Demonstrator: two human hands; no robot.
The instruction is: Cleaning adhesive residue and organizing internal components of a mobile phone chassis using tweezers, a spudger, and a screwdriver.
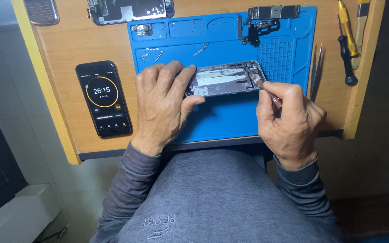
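Hands first, lower centre of frame. Left hand [165, 105] is pressing down on the left end of an opened phone chassis [227, 79], fingers curled over its top edge and thumb along the lower edge, clamping it in place. Right hand [289, 118] is pinching a small screwdriver [266, 90], fingers closed tight on the handle, tip resting at the chassis's right end. Chassis is lying flat at mid-frame on a blue work mat [221, 117], silver frame, screen off, pale metal shields and internals showing. Left of the mat, a black phone [104, 98] is showing a round timer. Further up the mat, a bare logic board [273, 12] is sitting at the top. Tweezers [316, 72] and spare screwdrivers [347, 36] are lying upper right.
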